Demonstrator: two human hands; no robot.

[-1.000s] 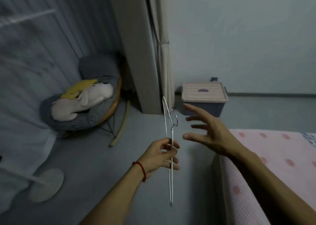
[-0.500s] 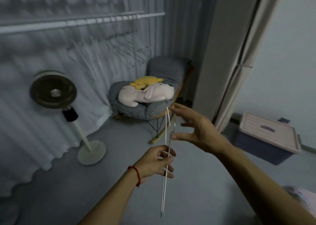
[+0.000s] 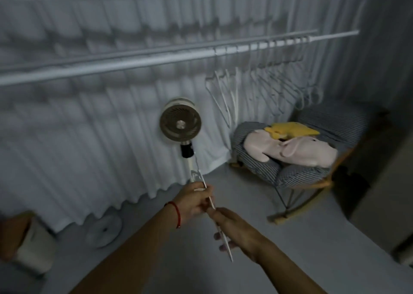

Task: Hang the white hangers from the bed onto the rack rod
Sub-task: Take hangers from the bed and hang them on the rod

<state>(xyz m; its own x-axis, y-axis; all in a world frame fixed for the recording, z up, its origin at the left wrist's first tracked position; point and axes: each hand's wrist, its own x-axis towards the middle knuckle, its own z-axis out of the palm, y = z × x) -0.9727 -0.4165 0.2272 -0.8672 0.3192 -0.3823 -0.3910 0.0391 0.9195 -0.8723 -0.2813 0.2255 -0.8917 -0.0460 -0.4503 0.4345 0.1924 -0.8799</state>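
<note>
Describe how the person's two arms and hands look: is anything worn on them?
Both forearms are bare, with no sleeves in view. The left hand has a thin red string bracelet around its wrist. The right hand shows no bracelet, watch or glove; rings cannot be made out.

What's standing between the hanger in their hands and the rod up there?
In the head view, the standing fan sits between the held hanger and the rack rod, before the white curtain.

We record a white hanger (image 3: 210, 201), white rack rod (image 3: 156, 60), white curtain (image 3: 78, 137), red wrist cord (image 3: 177, 213), blue-and-white striped chair cushion (image 3: 297, 175), pale pink plush (image 3: 297, 151) and yellow plush (image 3: 290, 129).
</note>
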